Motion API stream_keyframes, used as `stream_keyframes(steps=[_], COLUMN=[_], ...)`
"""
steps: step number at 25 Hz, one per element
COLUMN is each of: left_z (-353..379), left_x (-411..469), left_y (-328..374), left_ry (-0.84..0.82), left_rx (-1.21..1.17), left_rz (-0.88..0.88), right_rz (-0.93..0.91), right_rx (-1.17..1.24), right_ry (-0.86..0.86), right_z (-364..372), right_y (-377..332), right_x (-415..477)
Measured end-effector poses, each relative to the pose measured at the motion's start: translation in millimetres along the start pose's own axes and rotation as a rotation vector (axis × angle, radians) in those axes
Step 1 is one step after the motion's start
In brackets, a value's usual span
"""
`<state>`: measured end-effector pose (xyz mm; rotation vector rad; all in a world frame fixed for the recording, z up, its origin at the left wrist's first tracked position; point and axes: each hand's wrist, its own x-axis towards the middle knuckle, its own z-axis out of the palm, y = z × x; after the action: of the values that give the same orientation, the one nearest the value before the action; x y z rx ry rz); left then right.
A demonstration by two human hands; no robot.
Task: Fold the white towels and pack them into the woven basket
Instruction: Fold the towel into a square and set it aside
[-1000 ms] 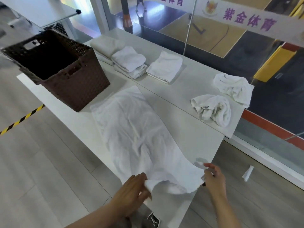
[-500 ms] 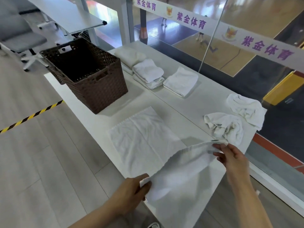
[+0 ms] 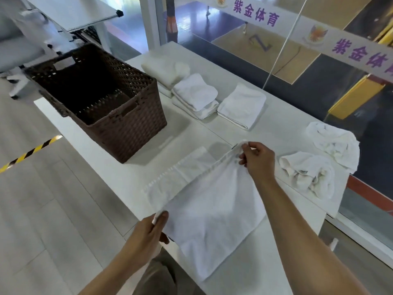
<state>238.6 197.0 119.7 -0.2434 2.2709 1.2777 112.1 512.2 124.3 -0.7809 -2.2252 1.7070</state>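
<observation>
Closest in, the left hand [image 3: 148,233] pinches one corner of a towel [image 3: 212,209] between thumb and fingers, right at the near edge of the table [image 3: 127,167]. The right hand [image 3: 257,160] is further out and a bit higher, pinching the other corner of the same edge. So the hands are well apart, both clamped on the cloth, with that edge pulled fairly straight between them. The towel is doubled over. The bottom layer lies flat on the table and a strip of it pokes out to the left past the lifted edge. One corner hangs over the near table edge.

Just right of the right hand sit two crumpled towels [image 3: 308,173], side by side near the table's right end. To the left and further back is the basket [image 3: 119,128], dark brown, upright on the table, only dark weave showing inside. Behind it and to its right, folded towels [image 3: 242,107] sit in a row along the far side, some of them stacked.

Yellow-black tape [image 3: 32,152] runs across the floor on the left. Past the table is glass [image 3: 319,92] with a white banner [image 3: 255,15] in purple lettering.
</observation>
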Motion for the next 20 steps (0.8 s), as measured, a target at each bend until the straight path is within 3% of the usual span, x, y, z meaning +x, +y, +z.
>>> stream_keyframes(steps=[10,14,17,20], left_z=[-64.5,-72.9,-74.2,-70.2], left_x=[191.4,216.4,221.1,223.2], left_y=[-59.1,-76.8,-82.9,-80.7], left_ry=[-0.146,-0.252,-0.155,-0.077], left_rx=[0.189,0.54,0.627,0.727], left_rz=[-0.246,-0.196,-0.196,-0.087], right_rz=[0.325,0.338,0.323,0.36], right_rx=[-0.149,-0.137,-0.09,-0.221], right_ry=[-0.045,-0.145,-0.228,-0.238], right_z=[146.3,165.5,177.5,167.1], right_y=[51.1,62.6,75.6,95.2], right_x=[74.1,79.5,64.8,10.7])
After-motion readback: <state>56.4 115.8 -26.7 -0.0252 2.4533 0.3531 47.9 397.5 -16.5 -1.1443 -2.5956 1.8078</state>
